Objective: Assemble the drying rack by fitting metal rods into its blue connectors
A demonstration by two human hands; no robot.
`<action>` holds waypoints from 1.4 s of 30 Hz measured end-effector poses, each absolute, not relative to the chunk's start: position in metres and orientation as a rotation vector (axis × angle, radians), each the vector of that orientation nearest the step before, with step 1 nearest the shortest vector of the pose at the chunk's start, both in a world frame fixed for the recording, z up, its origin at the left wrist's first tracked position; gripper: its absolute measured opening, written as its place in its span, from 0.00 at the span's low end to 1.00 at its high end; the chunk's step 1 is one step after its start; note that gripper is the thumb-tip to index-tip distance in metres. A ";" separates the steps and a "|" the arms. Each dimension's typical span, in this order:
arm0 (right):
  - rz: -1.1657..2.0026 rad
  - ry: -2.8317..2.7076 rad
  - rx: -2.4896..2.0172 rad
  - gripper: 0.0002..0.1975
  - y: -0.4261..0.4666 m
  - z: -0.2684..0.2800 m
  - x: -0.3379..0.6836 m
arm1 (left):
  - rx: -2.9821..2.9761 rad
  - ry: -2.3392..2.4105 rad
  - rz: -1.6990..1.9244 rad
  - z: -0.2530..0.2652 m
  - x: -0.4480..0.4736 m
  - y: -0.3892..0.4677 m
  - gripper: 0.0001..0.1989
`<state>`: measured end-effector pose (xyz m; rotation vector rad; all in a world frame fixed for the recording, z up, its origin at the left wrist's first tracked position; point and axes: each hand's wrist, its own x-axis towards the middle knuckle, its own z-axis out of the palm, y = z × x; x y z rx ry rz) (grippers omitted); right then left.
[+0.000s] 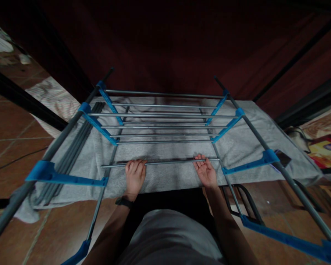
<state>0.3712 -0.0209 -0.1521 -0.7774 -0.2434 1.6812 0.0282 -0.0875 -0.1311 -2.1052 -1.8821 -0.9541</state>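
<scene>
1. One loose metal rod is held over the gray cloth, close in front of the person and between the two sides of the rack.
2. Its long axis runs left to right, almost level; the right end sits slightly farther from the body than the left.
3. The left end reaches past the left thin pole; the right end comes right beside the right thin pole. Whether either end touches is unclear.
4. The left hand is palm down, its fingers bent over the rod and gripping it.
5. The right hand is palm up, its fingers only partly bent, holding the rod loosely across them.
6. Two thick poles flank the work, one per side.
7. Eight blue brackets show, four on each side.
8. Beyond the hands, at least six crossbars span the far brackets, roughly parallel to the rod.
9. Several spare tubes lie bunched on the cloth at the left; their exact number is hard to tell.
10. One black wristband circles the left wrist.
</scene>
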 end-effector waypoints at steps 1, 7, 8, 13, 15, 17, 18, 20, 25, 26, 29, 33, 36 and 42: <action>1.688 -0.254 -0.772 0.08 -0.021 -0.151 0.371 | -2.109 -1.871 -0.956 -0.131 0.028 -0.087 0.10; 1.701 -0.330 -0.782 0.08 -0.022 -0.149 0.365 | -2.163 -1.816 -0.935 -0.131 0.028 -0.087 0.11; 1.699 -0.343 -0.784 0.08 -0.022 -0.149 0.364 | -2.188 -1.808 -0.924 -0.130 0.028 -0.087 0.11; 1.675 -0.405 -0.792 0.08 -0.024 -0.150 0.362 | -2.220 -1.789 -0.911 -0.129 0.029 -0.086 0.11; 1.668 -0.433 -0.801 0.08 -0.025 -0.150 0.361 | -2.213 -1.787 -0.908 -0.129 0.029 -0.086 0.11; 1.657 -0.461 -0.811 0.08 -0.025 -0.149 0.360 | -2.207 -1.794 -0.905 -0.129 0.029 -0.086 0.11; 1.651 -0.475 -0.815 0.09 -0.025 -0.149 0.360 | -2.206 -1.802 -0.905 -0.129 0.029 -0.086 0.11; 1.642 -0.501 -0.819 0.10 -0.026 -0.149 0.359 | -2.198 -1.820 -0.907 -0.129 0.029 -0.086 0.10; 1.641 -0.532 -0.835 0.10 -0.026 -0.147 0.357 | -2.181 -1.828 -0.907 -0.130 0.029 -0.087 0.10; 1.642 -0.535 -0.841 0.10 -0.027 -0.146 0.356 | -2.185 -1.823 -0.904 -0.130 0.029 -0.087 0.10; 1.650 -0.544 -0.846 0.10 -0.027 -0.142 0.355 | -2.194 -1.820 -0.895 -0.131 0.029 -0.087 0.10; 1.670 -0.551 -0.845 0.10 -0.029 -0.137 0.350 | -2.205 -1.837 -0.913 -0.132 0.028 -0.087 0.11; 1.682 -0.543 -0.861 0.10 -0.031 -0.133 0.345 | -2.202 -1.822 -0.929 -0.132 0.028 -0.087 0.11; 1.661 -0.482 -0.891 0.07 -0.032 -0.133 0.335 | -2.219 -1.812 -0.918 -0.133 0.028 -0.088 0.13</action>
